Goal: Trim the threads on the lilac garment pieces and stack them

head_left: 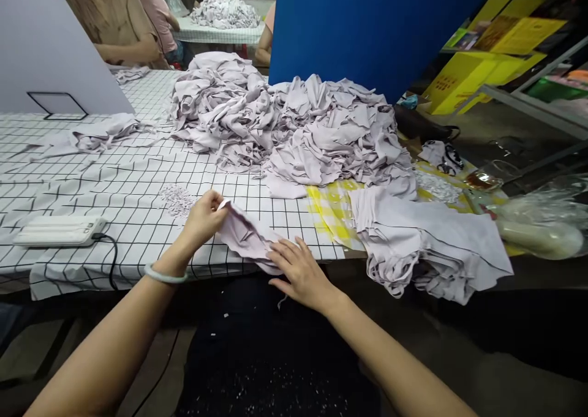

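Near the front edge of the table, a pale pinkish-grey piece of fabric point(245, 233) stretches between my two hands. My left hand point(205, 214) pinches its upper left corner between thumb and fingers, and a light bangle point(165, 275) circles that wrist. Fingers apart, my right hand point(301, 270) lies flat on the fabric's right end. Small pale scraps point(177, 201) are scattered on the cloth just beyond my left hand. A stack of similar fabric pieces with straps point(427, 233) hangs over the table edge to the right.
A large heap of the same fabric point(285, 123) covers the table's far side, before a blue partition point(349, 31). A white power bank point(62, 230) with a black cable lies at left. Plastic bags point(542, 221) sit at right. Another person point(114, 25) is at the far left.
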A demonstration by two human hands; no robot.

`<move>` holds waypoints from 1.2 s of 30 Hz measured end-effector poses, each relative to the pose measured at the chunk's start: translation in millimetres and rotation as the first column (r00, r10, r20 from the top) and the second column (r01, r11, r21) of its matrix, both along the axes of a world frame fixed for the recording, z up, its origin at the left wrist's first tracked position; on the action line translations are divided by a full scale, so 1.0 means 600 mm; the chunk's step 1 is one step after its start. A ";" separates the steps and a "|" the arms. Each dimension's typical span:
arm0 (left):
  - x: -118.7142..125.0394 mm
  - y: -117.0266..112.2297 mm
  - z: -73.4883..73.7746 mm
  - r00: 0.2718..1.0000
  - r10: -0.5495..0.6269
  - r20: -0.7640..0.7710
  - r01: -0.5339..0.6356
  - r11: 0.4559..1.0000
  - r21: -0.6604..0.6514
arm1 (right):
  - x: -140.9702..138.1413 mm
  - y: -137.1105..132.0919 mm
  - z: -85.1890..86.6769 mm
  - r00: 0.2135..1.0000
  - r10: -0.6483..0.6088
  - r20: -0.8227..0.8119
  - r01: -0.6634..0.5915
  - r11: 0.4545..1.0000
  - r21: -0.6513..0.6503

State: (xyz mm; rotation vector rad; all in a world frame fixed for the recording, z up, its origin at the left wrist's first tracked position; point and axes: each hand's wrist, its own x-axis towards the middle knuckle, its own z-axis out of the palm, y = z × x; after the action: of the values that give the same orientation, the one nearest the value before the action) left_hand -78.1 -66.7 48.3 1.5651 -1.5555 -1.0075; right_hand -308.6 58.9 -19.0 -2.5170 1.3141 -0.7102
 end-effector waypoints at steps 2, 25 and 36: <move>0.040 0.009 -0.007 0.958 0.000 0.287 0.014 0.999 -0.049 | -0.014 0.005 -0.003 1.000 -0.004 0.009 0.004 1.000 -0.001; 0.064 0.042 -0.057 0.900 -0.096 0.426 0.209 0.952 -0.225 | -0.178 -0.099 0.068 0.832 -0.532 0.157 0.496 0.840 0.219; 0.024 -0.069 -0.021 0.866 -0.200 0.458 0.156 0.979 0.133 | -0.107 -0.173 0.030 0.775 -0.628 0.072 0.560 0.735 0.383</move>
State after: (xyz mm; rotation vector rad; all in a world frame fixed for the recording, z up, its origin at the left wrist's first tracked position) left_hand -64.0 -107.9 35.4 1.8537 -2.0402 -0.8402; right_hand -373.0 -44.9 -1.0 -1.6825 1.9942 -0.7355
